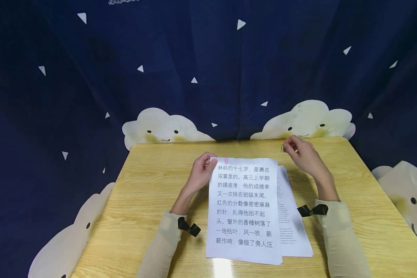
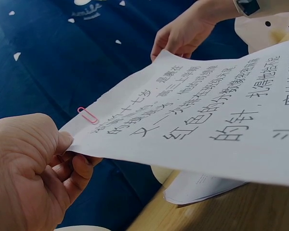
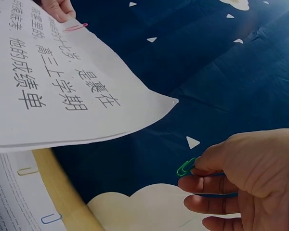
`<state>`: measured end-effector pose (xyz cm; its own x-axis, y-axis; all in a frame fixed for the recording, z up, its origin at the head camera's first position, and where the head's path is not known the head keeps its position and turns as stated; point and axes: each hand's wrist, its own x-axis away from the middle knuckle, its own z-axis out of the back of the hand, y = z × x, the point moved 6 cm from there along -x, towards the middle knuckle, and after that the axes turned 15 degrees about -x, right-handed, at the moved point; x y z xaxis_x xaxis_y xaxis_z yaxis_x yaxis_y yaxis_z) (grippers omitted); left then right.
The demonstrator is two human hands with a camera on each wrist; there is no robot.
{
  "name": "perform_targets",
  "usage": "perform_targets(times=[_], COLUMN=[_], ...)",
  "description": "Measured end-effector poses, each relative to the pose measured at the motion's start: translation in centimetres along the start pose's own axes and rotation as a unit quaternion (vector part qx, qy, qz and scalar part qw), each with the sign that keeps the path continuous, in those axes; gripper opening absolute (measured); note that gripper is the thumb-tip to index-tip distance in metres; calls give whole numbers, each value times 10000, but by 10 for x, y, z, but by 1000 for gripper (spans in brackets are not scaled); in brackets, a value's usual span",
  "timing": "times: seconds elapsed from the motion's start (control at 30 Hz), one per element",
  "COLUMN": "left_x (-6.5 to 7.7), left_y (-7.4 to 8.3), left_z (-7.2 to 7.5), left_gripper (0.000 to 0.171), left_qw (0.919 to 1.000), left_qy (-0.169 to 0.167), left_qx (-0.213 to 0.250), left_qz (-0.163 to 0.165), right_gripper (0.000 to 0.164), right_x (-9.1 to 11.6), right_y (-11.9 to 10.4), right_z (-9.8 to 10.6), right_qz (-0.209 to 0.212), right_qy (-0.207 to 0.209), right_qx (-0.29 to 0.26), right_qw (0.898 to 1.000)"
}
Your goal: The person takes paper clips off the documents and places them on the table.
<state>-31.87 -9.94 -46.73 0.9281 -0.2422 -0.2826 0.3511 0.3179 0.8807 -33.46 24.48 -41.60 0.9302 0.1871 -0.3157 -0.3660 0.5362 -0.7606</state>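
Observation:
My left hand [image 1: 202, 170] pinches the upper left corner of a stack of printed paper sheets [image 1: 244, 208], thumb on top and fingers beneath. A pink paper clip [image 2: 88, 115] sits on the top edge of these sheets, close to that hand. Held between the thumb and index finger of my right hand [image 1: 303, 154] is a green paper clip [image 3: 186, 167]. This hand is up and to the right of the sheets, apart from them. In the right wrist view, the stack's other top corner curls upward.
A second stack of printed sheets [image 1: 292, 216] lies partly under the first, with a yellow paper clip [image 3: 28, 171] and a blue paper clip [image 3: 51, 219] on its edge. Both are over a wooden table [image 1: 153, 185]. A dark blue curtain [image 1: 208, 58] with clouds hangs behind.

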Motion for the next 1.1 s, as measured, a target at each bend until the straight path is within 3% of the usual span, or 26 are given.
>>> perform_targets(times=[0.7, 1.1], left_x=[-2, 0], left_y=[1, -3], left_z=[-1, 2], left_gripper=[16, 18], left_qw=[10000, 9997], left_qy=[22, 132], left_qx=[-2, -22], left_qz=[-13, 190], right_gripper=[20, 21], right_x=[-3, -2], right_y=[29, 45], right_z=[3, 0], right_qz=[-202, -422], right_qy=[1, -74], right_qx=[-1, 64], right_qw=[9998, 9991])
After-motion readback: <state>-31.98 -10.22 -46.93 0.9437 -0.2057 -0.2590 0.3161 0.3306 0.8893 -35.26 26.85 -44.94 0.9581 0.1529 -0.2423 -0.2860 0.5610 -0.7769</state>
